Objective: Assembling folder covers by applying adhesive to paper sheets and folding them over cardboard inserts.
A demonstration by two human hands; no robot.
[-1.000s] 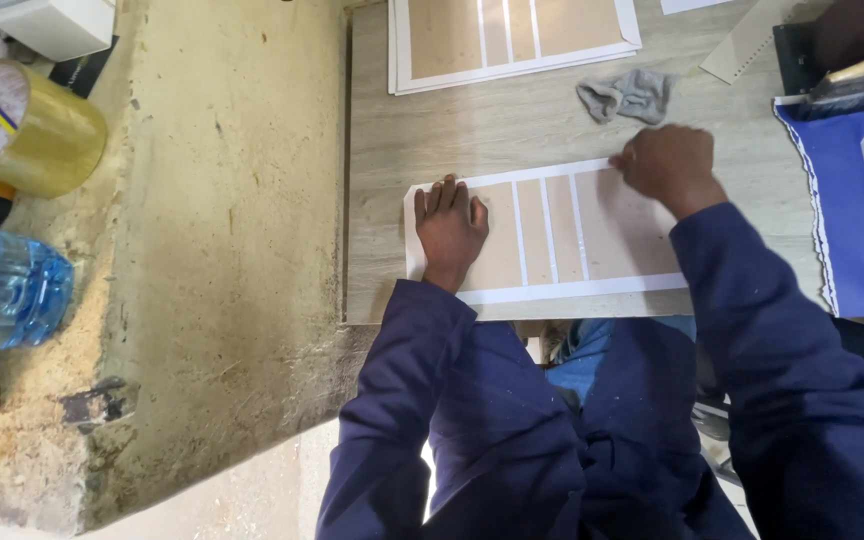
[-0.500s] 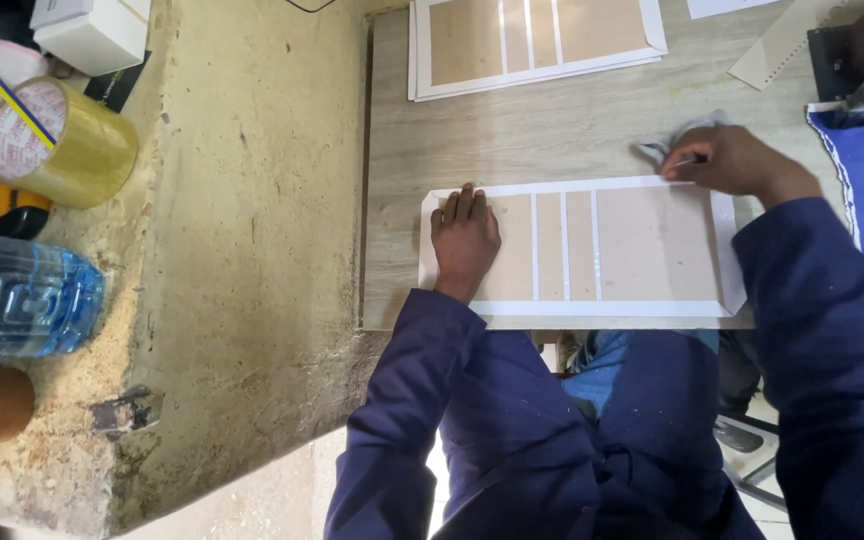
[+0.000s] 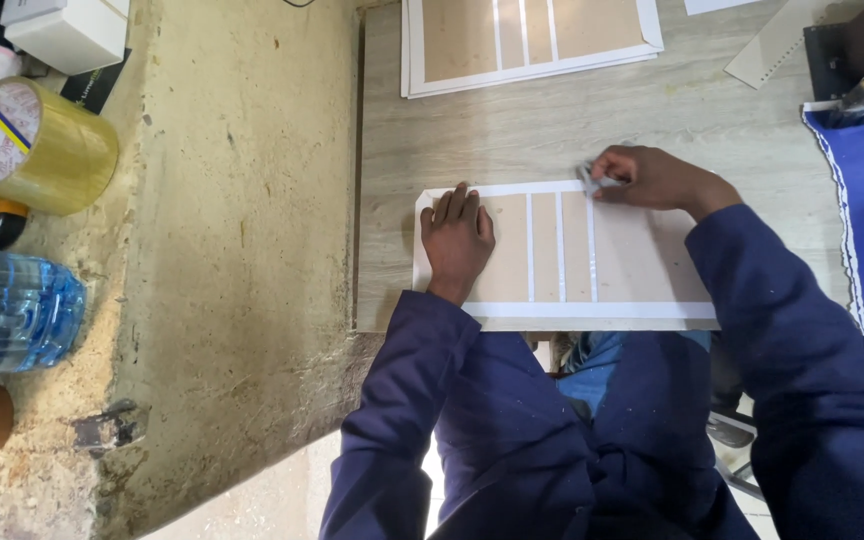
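My left hand (image 3: 459,232) flat, fingers spread, pinning cardboard sheet (image 3: 592,262) at near tabletop (image 3: 512,130) edge. Right hand (image 3: 652,178) pinched on small grey tool (image 3: 588,179) at sheet's far edge, atop white strip (image 3: 591,250) running far-to-near.

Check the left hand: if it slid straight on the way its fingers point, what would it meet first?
The left hand lies flat on the brown cardboard panel with white strips, fingers pointing away from the body. Going on, it likely crosses the panel's white top edge, then bare pale wood tabletop.
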